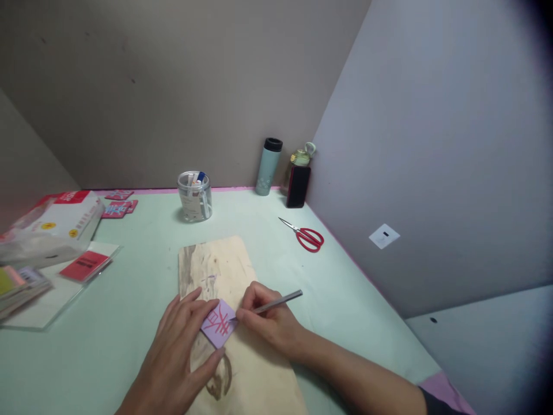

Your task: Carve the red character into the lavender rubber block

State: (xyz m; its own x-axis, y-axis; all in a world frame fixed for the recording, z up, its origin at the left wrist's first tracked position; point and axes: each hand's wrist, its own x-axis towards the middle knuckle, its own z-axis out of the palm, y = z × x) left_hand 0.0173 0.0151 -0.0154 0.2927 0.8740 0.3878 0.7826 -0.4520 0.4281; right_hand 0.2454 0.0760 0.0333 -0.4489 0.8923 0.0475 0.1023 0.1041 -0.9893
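A small purple paper (219, 328) with red line markings lies on a wooden board (224, 265). My left hand (177, 351) presses on it, thumb and fingers spread around its left and lower edges. My right hand (265, 317) is closed in a pen grip on a thin grey metal craft knife (279, 301), whose tip touches the paper's right edge. The board rests on a pale green table (142, 271).
Red scissors (307, 236) lie to the right of the board. A clear jar of pens (194, 196), a grey-green flask (268, 166) and a dark bottle (299, 181) stand at the back. Packets and red cards (85, 265) fill the left side. Grey walls close in the right.
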